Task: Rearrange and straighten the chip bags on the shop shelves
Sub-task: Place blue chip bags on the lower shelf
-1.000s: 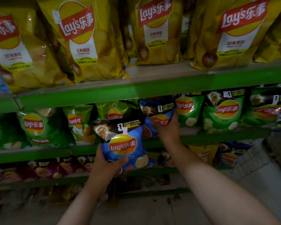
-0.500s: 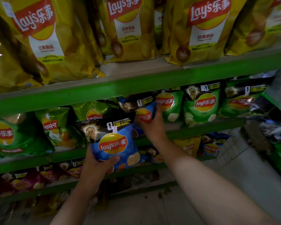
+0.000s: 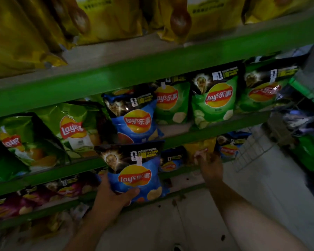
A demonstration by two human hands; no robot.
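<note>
Right hand (image 3: 209, 167) has dropped off the blue bag on the shelf (image 3: 134, 120) to a yellow bag (image 3: 201, 147) below, grip unclear, while our left hand (image 3: 114, 194) stays closed under the held blue bag (image 3: 134, 174), so we judge relocation next.

"Lay's乐事" logos mark the held blue bag (image 3: 134, 171) and green bags (image 3: 214, 102).

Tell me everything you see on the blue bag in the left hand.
The blue bag is glossy foil, with a black top band bearing a trophy picture and a red-and-yellow logo over pictured chips. It looks sealed and puffy, upright, front facing the camera, off the shelves. The left hand grips its lower edge, thumb across the front.
</note>
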